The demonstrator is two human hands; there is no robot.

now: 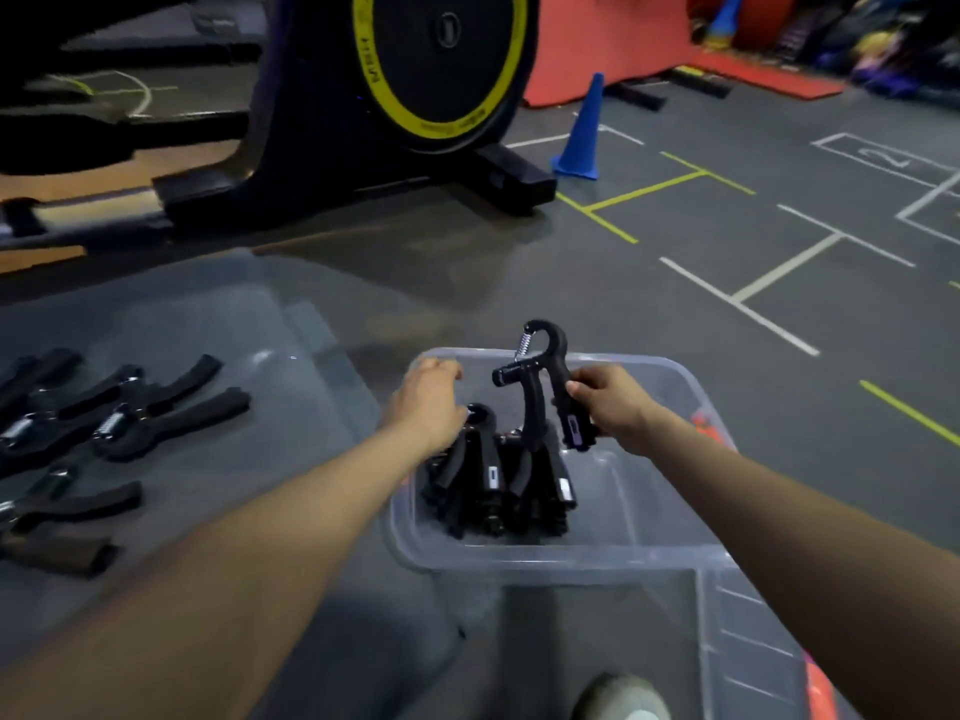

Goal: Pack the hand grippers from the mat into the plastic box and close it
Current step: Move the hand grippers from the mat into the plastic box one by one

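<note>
Mid-packing, by the look of it. Right hand (pixel 610 405) gripping one handle of a black plastic hand gripper with a steel spring (pixel 540 392), held upright above the clear plastic box (pixel 675 387). Left hand (pixel 428 400) reaching into the box, fingers curled down toward the black grippers already stacked inside (pixel 498 480); whether gripping or just steadying, impossible to tell. More black hand grippers (pixel 130 413) lying in rows on the grey mat (pixel 218 314), left of the box. Next, probably: lower the held gripper into the free space beside the stack, handles down, then back to the mat. Translucent lid (pixel 727 641) lying nearest the camera, not yet on.
</note>
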